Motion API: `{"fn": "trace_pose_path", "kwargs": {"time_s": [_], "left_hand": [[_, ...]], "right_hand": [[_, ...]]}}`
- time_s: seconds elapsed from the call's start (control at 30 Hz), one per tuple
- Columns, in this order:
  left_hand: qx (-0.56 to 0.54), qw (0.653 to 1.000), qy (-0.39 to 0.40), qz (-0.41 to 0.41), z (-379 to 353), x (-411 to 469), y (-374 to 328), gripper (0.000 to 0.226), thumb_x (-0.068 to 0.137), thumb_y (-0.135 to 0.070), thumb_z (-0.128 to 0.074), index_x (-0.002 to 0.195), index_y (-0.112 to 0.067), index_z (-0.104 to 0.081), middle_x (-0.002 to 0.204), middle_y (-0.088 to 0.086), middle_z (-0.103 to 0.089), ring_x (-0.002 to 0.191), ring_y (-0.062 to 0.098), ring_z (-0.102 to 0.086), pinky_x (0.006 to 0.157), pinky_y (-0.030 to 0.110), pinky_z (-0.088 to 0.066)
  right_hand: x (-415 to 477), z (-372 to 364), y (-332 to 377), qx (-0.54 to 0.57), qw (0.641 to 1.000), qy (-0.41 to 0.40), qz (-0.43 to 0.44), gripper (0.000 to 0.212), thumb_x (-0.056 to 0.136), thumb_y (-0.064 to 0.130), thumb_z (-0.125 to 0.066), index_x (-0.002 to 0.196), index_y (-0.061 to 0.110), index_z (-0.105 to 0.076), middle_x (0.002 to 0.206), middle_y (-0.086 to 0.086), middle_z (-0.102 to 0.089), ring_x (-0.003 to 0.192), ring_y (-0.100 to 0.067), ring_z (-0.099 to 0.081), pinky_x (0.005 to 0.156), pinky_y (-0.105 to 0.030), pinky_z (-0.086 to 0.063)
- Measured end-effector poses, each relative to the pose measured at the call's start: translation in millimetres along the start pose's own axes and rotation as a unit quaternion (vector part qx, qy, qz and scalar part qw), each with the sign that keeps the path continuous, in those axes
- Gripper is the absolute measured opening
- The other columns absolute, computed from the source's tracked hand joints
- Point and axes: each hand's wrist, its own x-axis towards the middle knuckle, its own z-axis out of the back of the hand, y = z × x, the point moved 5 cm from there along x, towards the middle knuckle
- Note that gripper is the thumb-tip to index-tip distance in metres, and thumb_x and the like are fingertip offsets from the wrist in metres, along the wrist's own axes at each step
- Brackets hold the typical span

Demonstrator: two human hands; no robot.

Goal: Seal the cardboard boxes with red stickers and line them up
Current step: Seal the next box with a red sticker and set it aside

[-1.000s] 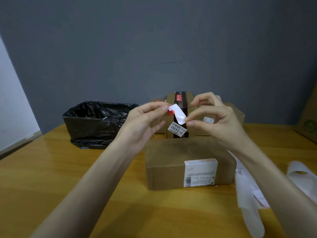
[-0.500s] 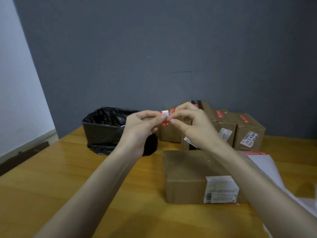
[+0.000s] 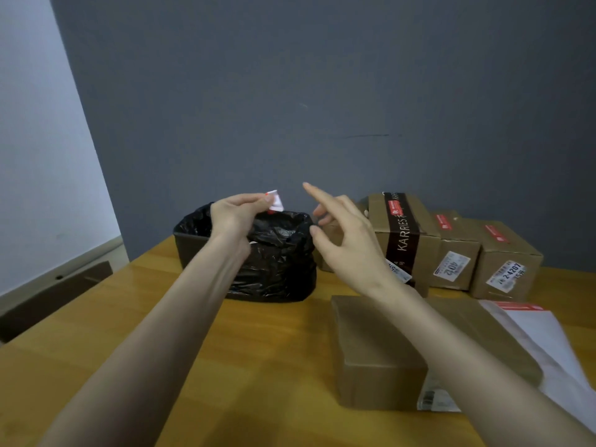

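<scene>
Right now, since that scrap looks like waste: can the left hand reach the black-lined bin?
Probably yes: the left hand pinches the scrap seemingly just over the open bin, with nothing between them.

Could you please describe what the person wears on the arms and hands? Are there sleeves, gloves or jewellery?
Nothing worn is visible. The left hand and the right hand are bare, with no gloves, rings or watch. The left forearm and the right forearm are bare too; no sleeve reaches into the picture.

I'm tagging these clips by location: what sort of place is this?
Probably a makeshift parcel-packing corner in a plain room: labelled cardboard boxes stand in a row on a wooden table, against a bare grey wall, beside a black-lined bin.
</scene>
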Motion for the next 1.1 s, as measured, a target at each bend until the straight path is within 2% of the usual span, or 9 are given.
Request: {"fn": "trace_pose_path", "kwargs": {"time_s": [0.07, 0.13, 0.23, 0.37, 0.6, 0.77, 0.87, 0.93, 1.1], "left_hand": [[0.065, 0.998, -0.010, -0.014, 13, 19, 4, 0.007, 0.074, -0.006, -0.075, 0.073, -0.010, -0.070, 0.067, 0.002, -0.068, 0.072, 0.020, -0.064, 0.079, 0.032, -0.053], [0.168, 0.984, -0.009, -0.060, 19, 32, 5, 0.007, 0.075, -0.012, -0.076, 0.071, -0.016, -0.072, 0.069, -0.004, -0.069, 0.082, 0.018, -0.065, 0.088, 0.032, -0.051], [0.277, 0.953, 0.023, -0.118, 14, 40, 7, 0.008, 0.079, -0.015, -0.073, 0.072, -0.016, -0.074, 0.052, -0.014, -0.065, 0.061, -0.003, -0.060, 0.069, 0.015, -0.047], [0.262, 0.957, 0.078, -0.095, 7, 45, 15, 0.013, 0.086, -0.005, -0.064, 0.096, 0.000, -0.071, 0.077, 0.010, -0.069, 0.051, -0.004, -0.059, 0.057, 0.009, -0.049], [0.171, 0.980, 0.101, -0.004, 16, 47, 17, 0.013, 0.077, 0.010, -0.066, 0.072, -0.001, -0.065, 0.078, 0.015, -0.065, 0.073, 0.020, -0.066, 0.064, 0.017, -0.057], [0.206, 0.976, 0.064, 0.002, 15, 45, 20, 0.012, 0.075, -0.002, -0.074, 0.077, -0.009, -0.064, 0.076, 0.005, -0.065, 0.073, 0.012, -0.063, 0.063, 0.019, -0.054], [0.187, 0.979, 0.079, 0.003, 10, 44, 22, 0.023, 0.076, -0.002, -0.074, 0.096, 0.000, -0.064, 0.081, 0.008, -0.067, 0.073, 0.012, -0.064, 0.066, 0.016, -0.053], [0.164, 0.984, 0.064, 0.013, 13, 45, 23, 0.028, 0.077, 0.001, -0.072, 0.102, 0.001, -0.058, 0.081, 0.011, -0.067, 0.071, 0.012, -0.066, 0.066, 0.017, -0.055], [0.228, 0.970, 0.074, -0.035, 19, 50, 24, 0.012, 0.074, -0.005, -0.075, 0.084, 0.000, -0.071, 0.077, 0.013, -0.070, 0.074, 0.020, -0.069, 0.070, 0.023, -0.058]], "right_hand": [[10, 0, -5, -0.009, 1.000, 0.006, -0.023, 0.048, 0.088, 0.004, -0.055, 0.132, 0.024, -0.050, 0.096, 0.002, -0.052, 0.086, 0.000, -0.048, 0.080, 0.005, -0.025], [22, -9, -15, -0.033, 0.998, 0.033, -0.049, 0.038, 0.088, 0.006, -0.055, 0.124, 0.019, -0.059, 0.093, 0.001, -0.058, 0.084, -0.008, -0.052, 0.080, -0.006, -0.034], [39, -33, -36, -0.032, 0.991, 0.062, -0.119, 0.025, 0.090, 0.011, -0.056, 0.113, 0.014, -0.066, 0.091, 0.000, -0.065, 0.087, -0.011, -0.058, 0.085, -0.024, -0.047], [60, -63, -55, 0.038, 0.973, 0.060, -0.218, 0.025, 0.085, 0.017, -0.066, 0.108, 0.008, -0.067, 0.092, -0.007, -0.068, 0.088, -0.020, -0.063, 0.092, -0.037, -0.049], [73, -82, -52, 0.048, 0.974, 0.005, -0.220, 0.008, 0.078, 0.015, -0.074, 0.084, 0.009, -0.074, 0.077, -0.008, -0.071, 0.073, -0.018, -0.066, 0.080, -0.035, -0.055], [73, -86, -52, 0.062, 0.968, -0.037, -0.241, 0.008, 0.078, 0.008, -0.072, 0.086, 0.009, -0.075, 0.079, -0.010, -0.071, 0.070, -0.019, -0.067, 0.075, -0.034, -0.058], [74, -86, -58, 0.069, 0.955, -0.054, -0.285, 0.027, 0.075, 0.004, -0.071, 0.092, 0.022, -0.061, 0.092, -0.016, -0.068, 0.075, -0.026, -0.068, 0.074, -0.038, -0.058], [74, -83, -64, 0.100, 0.942, -0.060, -0.315, 0.030, 0.073, 0.001, -0.073, 0.088, 0.018, -0.054, 0.090, -0.020, -0.068, 0.069, -0.025, -0.069, 0.067, -0.034, -0.059], [69, -81, -60, 0.128, 0.950, -0.027, -0.283, 0.005, 0.076, 0.001, -0.073, 0.081, 0.000, -0.072, 0.084, -0.016, -0.071, 0.064, -0.014, -0.065, 0.058, -0.013, -0.053]]}}
